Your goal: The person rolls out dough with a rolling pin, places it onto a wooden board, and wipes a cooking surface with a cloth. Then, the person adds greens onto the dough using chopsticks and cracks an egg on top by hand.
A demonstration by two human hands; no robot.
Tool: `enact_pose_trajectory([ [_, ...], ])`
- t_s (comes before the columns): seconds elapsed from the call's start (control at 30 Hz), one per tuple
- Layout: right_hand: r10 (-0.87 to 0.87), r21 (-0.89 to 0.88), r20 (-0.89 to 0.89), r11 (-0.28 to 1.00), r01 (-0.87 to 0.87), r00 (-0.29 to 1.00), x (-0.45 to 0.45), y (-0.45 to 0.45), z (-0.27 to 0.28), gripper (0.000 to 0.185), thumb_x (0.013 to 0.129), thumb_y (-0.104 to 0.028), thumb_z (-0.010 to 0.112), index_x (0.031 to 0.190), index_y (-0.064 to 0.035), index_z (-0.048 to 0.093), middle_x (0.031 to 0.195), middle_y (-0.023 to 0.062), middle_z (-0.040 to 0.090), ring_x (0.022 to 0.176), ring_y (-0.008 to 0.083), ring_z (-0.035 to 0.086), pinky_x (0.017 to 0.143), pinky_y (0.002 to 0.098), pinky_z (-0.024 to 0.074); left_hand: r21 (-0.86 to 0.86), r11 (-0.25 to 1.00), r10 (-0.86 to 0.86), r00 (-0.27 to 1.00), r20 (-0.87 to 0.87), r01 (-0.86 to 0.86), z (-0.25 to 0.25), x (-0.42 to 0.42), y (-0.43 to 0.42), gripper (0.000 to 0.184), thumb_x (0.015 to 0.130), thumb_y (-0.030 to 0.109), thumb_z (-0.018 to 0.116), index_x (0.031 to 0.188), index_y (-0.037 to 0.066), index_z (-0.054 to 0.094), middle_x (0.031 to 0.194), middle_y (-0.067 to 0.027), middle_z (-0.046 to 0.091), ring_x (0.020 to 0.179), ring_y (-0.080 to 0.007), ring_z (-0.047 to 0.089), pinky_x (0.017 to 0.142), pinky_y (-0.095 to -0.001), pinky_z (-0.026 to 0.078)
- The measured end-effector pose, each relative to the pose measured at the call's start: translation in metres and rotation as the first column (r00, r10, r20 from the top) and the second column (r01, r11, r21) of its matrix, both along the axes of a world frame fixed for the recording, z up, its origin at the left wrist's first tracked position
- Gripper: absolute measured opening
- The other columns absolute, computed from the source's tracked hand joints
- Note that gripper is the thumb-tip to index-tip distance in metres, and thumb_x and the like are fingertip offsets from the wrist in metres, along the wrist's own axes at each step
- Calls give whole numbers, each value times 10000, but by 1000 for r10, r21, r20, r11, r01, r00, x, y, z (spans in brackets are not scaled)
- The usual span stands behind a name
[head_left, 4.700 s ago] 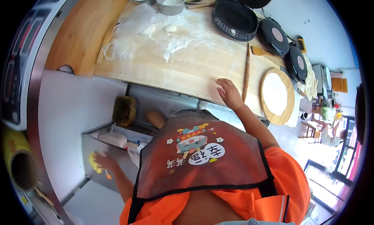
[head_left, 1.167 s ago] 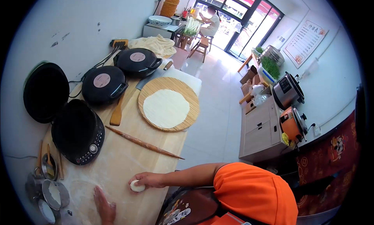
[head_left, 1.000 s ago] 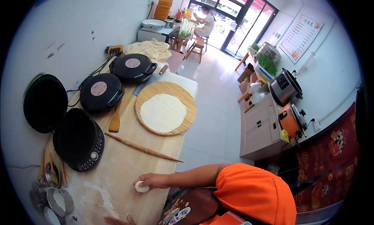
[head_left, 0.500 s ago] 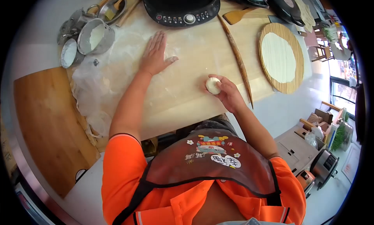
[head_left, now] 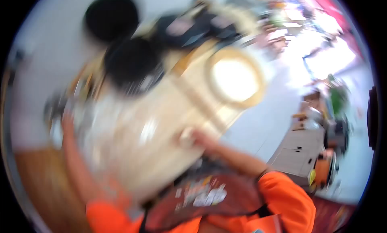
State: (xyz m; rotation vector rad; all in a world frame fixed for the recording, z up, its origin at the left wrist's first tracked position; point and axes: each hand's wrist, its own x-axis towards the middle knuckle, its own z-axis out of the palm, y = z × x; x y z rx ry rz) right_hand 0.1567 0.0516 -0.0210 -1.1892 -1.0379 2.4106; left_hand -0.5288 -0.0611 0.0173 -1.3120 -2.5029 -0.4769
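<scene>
The whole head view is smeared by motion. My right hand is closed round a pale dough ball near the front edge of the wooden worktop. My left hand is stretched to the far left, beside the blurred metal bowls; its fingers are too smeared to read. Between the hands, white flour marks the wood.
An open black griddle stands at the back, with closed round pans beyond. A rolling pin lies before a round woven board bearing a flat dough sheet. A cabinet stands right.
The camera has turned, shifting the whole scene. My left hand has moved from the floured wood towards the metal bowls at the left. The dough ball is still in my right hand.
</scene>
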Motion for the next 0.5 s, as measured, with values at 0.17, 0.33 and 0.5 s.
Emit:
enact_pose_trajectory([
  [0.17, 93, 27, -114, 996, -90, 989, -21, -18, 24, 397, 1016, -173, 569, 1377, -17, 517, 1248, 116, 640, 1162, 237, 634, 1027, 364, 504, -359, 902, 280, 958, 65, -239, -40, -24, 15, 345, 954, 186, 549, 1240, 14, 636, 1269, -194, 618, 1211, -349, 566, 1067, -434, 427],
  [0.33, 51, 50, -83, 998, -47, 995, -15, -9, 54, 393, 1011, -165, 571, 1372, -18, 519, 1231, 108, 650, 1153, 229, 643, 1027, 363, 503, -450, 854, 349, 929, 121, -262, -51, -29, 10, 333, 984, 235, 508, 1176, 11, 663, 1179, -173, 658, 1138, -326, 608, 1018, -428, 464],
  [0.5, -17, 156, -19, 988, 20, 1000, -31, -7, 22, 365, 970, -249, 614, 1293, -79, 630, 1152, 47, 669, 1010, 159, 625, 845, 346, 534, -373, 913, 312, 871, 381, -164, -69, -52, -31, 367, 1013, 284, 467, 1112, 9, 690, 1089, -153, 697, 1065, -303, 650, 968, -423, 501],
])
